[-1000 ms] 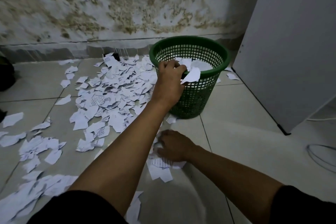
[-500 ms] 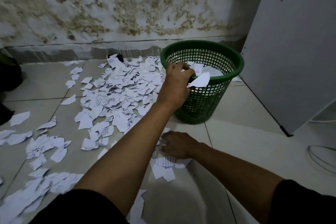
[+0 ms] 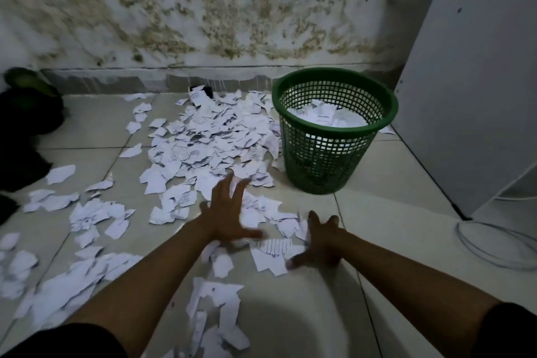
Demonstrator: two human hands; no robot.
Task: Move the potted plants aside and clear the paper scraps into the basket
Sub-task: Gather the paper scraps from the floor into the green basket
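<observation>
A green mesh basket [image 3: 319, 160] stands on the tiled floor at the right, with white paper scraps inside it. A wide heap of torn paper scraps [image 3: 209, 142] covers the floor to its left and runs toward me. My left hand [image 3: 229, 212] is spread, fingers straight, low over the scraps in front of the basket. My right hand [image 3: 319, 238] is also spread, with its fingers on scraps near a lined piece [image 3: 273, 253]. Neither hand holds anything. Dark shapes with some green at the far left edge [image 3: 26, 102] may be the potted plants.
A stained wall with a skirting strip closes the back. A white cabinet panel [image 3: 470, 81] stands at the right, close to the basket. A thin cable loop [image 3: 494, 244] lies on the floor at the right. More scraps [image 3: 58, 279] lie at the lower left.
My left hand has left the basket rim, where it held scraps, and come down empty and spread over the floor scraps. My right hand has opened and shifted right. The view has tilted.
</observation>
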